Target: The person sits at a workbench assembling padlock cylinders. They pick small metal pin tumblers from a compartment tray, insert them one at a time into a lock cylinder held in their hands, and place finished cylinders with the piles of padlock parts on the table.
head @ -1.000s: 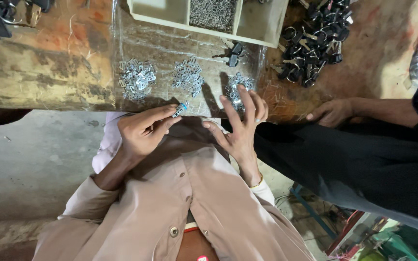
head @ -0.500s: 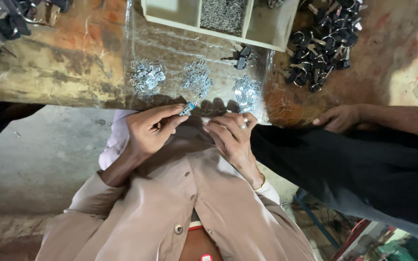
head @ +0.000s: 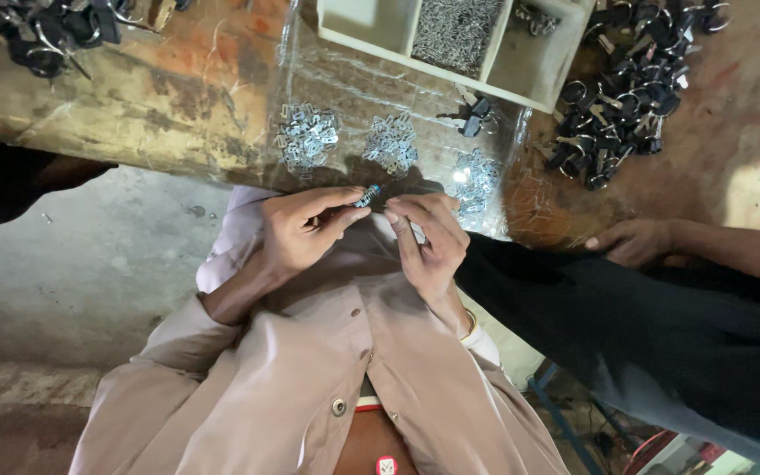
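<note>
Small silvery metal part w/ bluish tip (head: 368, 194) pinched in left hand (head: 305, 230) fingertips, long axis slanting toward right hand (head: 428, 239), whose curled fingers touch its tip.

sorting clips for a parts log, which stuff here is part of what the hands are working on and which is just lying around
In hand or close by:
left hand and right hand, pinching a small metal part between them
three piles of small silver pieces on the clear plastic sheet

Lying about:
divided tray of thin metal pins
black keys on rings
another person's hand on the bench edge
</note>
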The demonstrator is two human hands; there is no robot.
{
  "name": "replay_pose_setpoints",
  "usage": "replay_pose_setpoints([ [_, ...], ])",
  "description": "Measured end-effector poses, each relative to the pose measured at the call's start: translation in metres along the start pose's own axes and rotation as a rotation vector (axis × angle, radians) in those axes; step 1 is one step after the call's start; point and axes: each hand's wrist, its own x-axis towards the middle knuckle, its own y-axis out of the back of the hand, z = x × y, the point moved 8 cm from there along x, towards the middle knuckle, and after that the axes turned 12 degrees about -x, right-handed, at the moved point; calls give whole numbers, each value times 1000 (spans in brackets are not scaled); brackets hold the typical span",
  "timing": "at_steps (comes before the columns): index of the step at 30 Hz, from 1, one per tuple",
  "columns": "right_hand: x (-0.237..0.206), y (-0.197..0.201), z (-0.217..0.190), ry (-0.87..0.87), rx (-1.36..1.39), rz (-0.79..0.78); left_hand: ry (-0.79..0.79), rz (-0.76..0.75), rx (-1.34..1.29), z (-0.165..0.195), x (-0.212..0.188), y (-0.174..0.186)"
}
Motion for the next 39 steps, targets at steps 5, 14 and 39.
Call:
replay_pose_setpoints([
  [5, 0, -4, -3, -6, 3, -20, -2, 1, -6, -2, 0, 0],
  [14, -4, -12, 0, -41, 1, -40, -62, 9, 51, 3, 0, 1],
  [39, 67, 30, 9, 39, -204, -204, -366, -256, 130, 53, 17, -5],
])
